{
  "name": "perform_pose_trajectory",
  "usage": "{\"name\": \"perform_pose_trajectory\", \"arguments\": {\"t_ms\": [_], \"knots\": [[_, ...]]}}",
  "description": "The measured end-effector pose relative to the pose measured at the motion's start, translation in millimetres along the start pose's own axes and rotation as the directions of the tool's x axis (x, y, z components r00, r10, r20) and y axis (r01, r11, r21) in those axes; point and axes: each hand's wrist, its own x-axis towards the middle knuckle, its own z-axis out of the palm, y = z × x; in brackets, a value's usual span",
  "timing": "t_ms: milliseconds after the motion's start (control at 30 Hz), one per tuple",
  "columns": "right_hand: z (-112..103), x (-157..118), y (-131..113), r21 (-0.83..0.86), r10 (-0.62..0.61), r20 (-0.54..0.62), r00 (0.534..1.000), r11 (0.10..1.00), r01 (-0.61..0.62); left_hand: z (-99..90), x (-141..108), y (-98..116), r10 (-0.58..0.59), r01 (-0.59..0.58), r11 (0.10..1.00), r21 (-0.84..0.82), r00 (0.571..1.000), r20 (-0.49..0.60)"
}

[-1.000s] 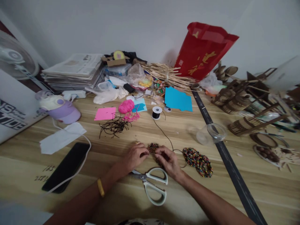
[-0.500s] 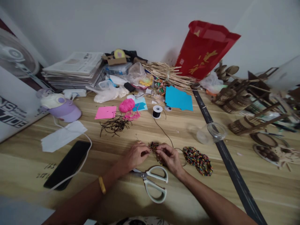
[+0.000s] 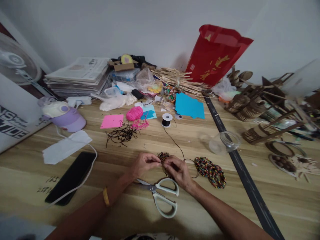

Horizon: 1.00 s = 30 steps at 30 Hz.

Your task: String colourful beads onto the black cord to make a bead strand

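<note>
Beads (image 3: 163, 155) are heaped beyond the scissors (image 3: 152, 188) (no clear long axis), just past the pinched fingertips of the left hand (image 3: 145, 165) and right hand (image 3: 179, 170); neither is clearly nearer. Both are closed at the tips, though what is gripped cannot be told. Strung beads (image 3: 211, 172) are laid right of the scissors.

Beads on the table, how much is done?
The colourful bead strands look done. The left hand and right hand seem to pinch something too small to see. Probably left: the small bead cluster by the fingers, and the cord running from its spool.
</note>
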Motion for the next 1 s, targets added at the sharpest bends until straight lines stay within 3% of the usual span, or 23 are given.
{"name": "perform_pose_trajectory", "arguments": {"t_ms": [300, 1000], "knots": [[0.3, -2.0, -2.4, -0.095, -0.043, 0.049, 0.998, 0.994, 0.048, -1.4, -0.3, -1.1, -0.006, 0.007, 0.999, -0.049, 1.000, 0.018], [1.1, -4.4, 1.9, -0.129, 0.018, 0.071, 0.997, 0.992, -0.009, -0.1, 0.4, -4.3, 0.005, -0.005, 1.000, -0.013, 1.000, 0.024]]}}
